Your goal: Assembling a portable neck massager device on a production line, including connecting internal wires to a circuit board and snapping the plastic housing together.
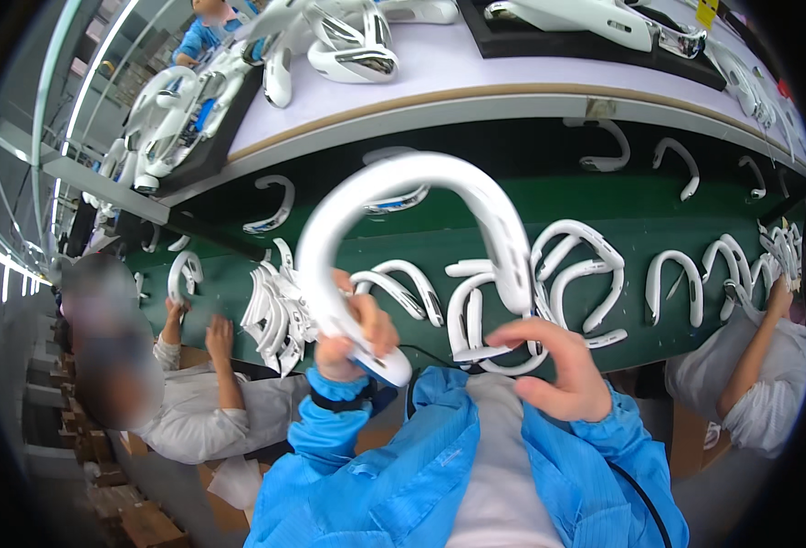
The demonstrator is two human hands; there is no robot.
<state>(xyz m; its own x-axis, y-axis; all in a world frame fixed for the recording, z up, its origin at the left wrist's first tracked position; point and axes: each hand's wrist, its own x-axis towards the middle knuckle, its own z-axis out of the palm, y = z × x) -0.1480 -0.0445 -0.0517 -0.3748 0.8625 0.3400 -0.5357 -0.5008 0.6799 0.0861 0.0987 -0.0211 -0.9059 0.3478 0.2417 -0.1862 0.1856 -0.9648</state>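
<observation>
White U-shaped neckband (421,183) is clenched at both ends by your left hand (353,333) and right hand (558,370), lifted off the green conveyor belt (640,215), where many more lie.

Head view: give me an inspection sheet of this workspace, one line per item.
Surface: green conveyor belt, with a pale shelf above it.
Job's things: white U-shaped neckband shell held up in both hands.
Clutter: many more white U-shaped shells spread along the belt; others on the shelf.
Grips: left hand shut on one end of the shell; right hand pinches the other end.
Cables: thin dark cord by the right sleeve.
Surroundings: co-workers' hands at the belt on both sides.
</observation>
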